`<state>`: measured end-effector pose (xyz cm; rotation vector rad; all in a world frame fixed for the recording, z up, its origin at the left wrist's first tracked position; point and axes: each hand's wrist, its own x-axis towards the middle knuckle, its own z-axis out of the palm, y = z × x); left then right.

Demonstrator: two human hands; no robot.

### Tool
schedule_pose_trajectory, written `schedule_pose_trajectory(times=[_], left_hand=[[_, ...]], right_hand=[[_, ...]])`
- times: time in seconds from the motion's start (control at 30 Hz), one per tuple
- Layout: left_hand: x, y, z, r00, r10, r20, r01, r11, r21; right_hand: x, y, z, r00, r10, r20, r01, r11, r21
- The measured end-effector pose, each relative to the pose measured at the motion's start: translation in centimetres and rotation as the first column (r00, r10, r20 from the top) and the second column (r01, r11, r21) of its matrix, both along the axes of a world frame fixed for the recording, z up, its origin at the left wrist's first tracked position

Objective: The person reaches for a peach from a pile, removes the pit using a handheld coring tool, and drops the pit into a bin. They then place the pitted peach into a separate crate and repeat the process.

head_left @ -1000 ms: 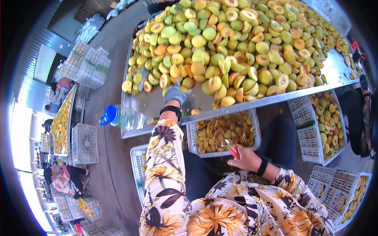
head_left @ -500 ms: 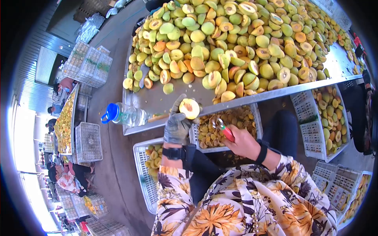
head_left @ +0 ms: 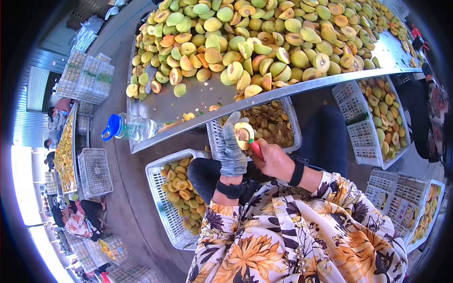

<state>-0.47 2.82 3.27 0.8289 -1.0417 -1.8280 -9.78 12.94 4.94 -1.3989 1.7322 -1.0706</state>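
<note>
My left hand point(head_left: 233, 150), in a grey glove, holds a pale yellow peach half point(head_left: 241, 130) with its cut face toward my right hand. My right hand point(head_left: 273, 162) is bare and closed around the red handle of a pitting tool point(head_left: 256, 149) with a green collar. The tool's metal loop sits against the middle of the peach half. Both hands are just off the table's front edge, above a white crate point(head_left: 295, 126) of brownish fruit pieces. Peach halves point(head_left: 283, 70) are heaped on the metal table point(head_left: 165, 108).
A water bottle point(head_left: 137, 128) with a blue lid lies on the table's left corner. White crates of peach halves stand at my left point(head_left: 158, 203) and right point(head_left: 351, 113). More crates point(head_left: 396, 198) are at lower right. People sit around another fruit table point(head_left: 66, 155) at far left.
The pitting tool has moved from beside the peach half onto its cut face. My hands have come together, the left shifting right and down. The view has shifted, showing more of the left crate.
</note>
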Motion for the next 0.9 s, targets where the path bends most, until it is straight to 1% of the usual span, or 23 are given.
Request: schedule_pose_trajectory(times=[0.03,0.07,0.1,0.17,0.2,0.23,0.27,0.3,0.33,0.37,0.43,0.47,0.5,0.53,0.57,0.6,0.63,0.7,0.73,0.77,0.83,0.87,0.9], left_hand=[[-0.4,0.7,0.8,0.999,-0.030,-0.025,0.030,1.000,-0.002],[-0.8,1.3,1.2,0.999,0.053,0.013,-0.052,0.998,-0.039],[-0.5,1.1,0.9,0.999,0.053,0.014,-0.052,0.998,-0.035],[0.5,0.2,0.2,0.993,-0.120,-0.018,0.121,0.976,0.180],[0.5,0.1,1.0,0.989,-0.137,-0.048,0.144,0.967,0.212],[0.7,-0.2,1.2,0.990,-0.132,-0.046,0.139,0.966,0.217],[0.9,-0.6,1.4,0.976,-0.208,-0.059,0.216,0.953,0.214],[1.2,-1.1,1.5,0.956,-0.284,-0.072,0.293,0.934,0.207],[2.0,-2.1,1.2,0.899,-0.414,-0.141,0.433,0.792,0.431],[2.3,-2.7,1.2,0.902,-0.410,-0.138,0.427,0.793,0.434],[2.5,-3.6,2.2,0.822,-0.558,0.118,0.472,0.782,0.408],[2.7,-4.0,2.9,0.734,-0.631,0.251,0.487,0.747,0.452],[2.6,-4.1,2.9,0.735,-0.629,0.252,0.486,0.749,0.451],[2.5,-4.2,2.9,0.748,-0.611,0.260,0.488,0.772,0.408],[2.4,-4.3,2.8,0.761,-0.591,0.267,0.489,0.794,0.362],[2.4,-4.4,2.8,0.766,-0.611,0.199,0.508,0.765,0.396],[2.4,-4.4,2.9,0.768,-0.608,0.200,0.506,0.768,0.393],[2.5,-4.0,3.2,0.857,-0.513,-0.040,0.463,0.735,0.496],[2.9,-4.3,2.1,0.848,-0.525,-0.065,0.490,0.732,0.474],[3.2,-4.4,1.7,0.849,-0.524,-0.066,0.488,0.731,0.476],[3.4,-4.0,1.7,0.813,-0.580,-0.059,0.545,0.720,0.430],[3.2,-3.7,1.9,0.811,-0.582,-0.063,0.548,0.717,0.431],[2.8,-3.3,2.5,0.798,-0.603,0.002,0.568,0.752,0.334]], right_hand=[[0.1,0.3,0.0,1.000,-0.016,0.022,0.015,1.000,0.016],[0.3,0.5,0.0,0.999,-0.030,0.044,0.028,0.999,0.033],[0.4,0.7,0.0,0.999,-0.030,0.045,0.028,0.999,0.038],[0.6,1.0,0.0,0.998,0.036,0.053,-0.040,0.997,0.064],[0.5,1.1,-0.1,0.998,0.039,0.053,-0.042,0.997,0.067],[0.3,1.1,-0.2,0.995,0.088,0.040,-0.090,0.994,0.054],[0.2,1.2,-0.4,0.990,0.138,0.029,-0.140,0.989,0.042],[0.1,1.1,-0.6,0.989,0.143,0.034,-0.144,0.989,0.044],[0.0,0.9,-0.8,0.983,0.184,-0.001,-0.183,0.982,0.043],[-0.1,0.8,-1.0,0.974,0.225,-0.037,-0.223,0.974,0.042],[-0.3,0.4,-1.2,0.966,0.256,-0.045,-0.252,0.965,0.075],[-0.4,0.3,-1.3,0.961,0.271,-0.060,-0.266,0.961,0.079],[-0.4,0.2,-1.1,0.956,0.284,-0.079,-0.278,0.957,0.083],[-0.3,0.1,-0.7,0.955,0.284,-0.082,-0.278,0.957,0.081],[0.0,0.1,-0.3,0.970,0.244,0.010,-0.244,0.966,0.088],[0.3,0.1,0.1,0.974,0.202,0.101,-0.211,0.972,0.099],[0.4,0.1,0.0,0.974,0.205,0.100,-0.214,0.972,0.096],[0.7,-0.1,0.4,0.994,0.085,0.061,-0.079,0.991,-0.106],[0.2,0.1,1.3,0.997,0.052,0.062,-0.049,0.998,-0.048],[-0.3,-0.1,1.6,0.997,0.054,0.062,-0.051,0.998,-0.045],[-1.8,-0.9,1.7,1.000,0.015,-0.002,-0.016,0.996,-0.089],[-2.3,-1.4,2.0,0.997,0.070,-0.042,-0.070,0.997,0.012],[-2.3,-1.8,1.7,0.997,0.069,-0.046,-0.068,0.998,0.011]])
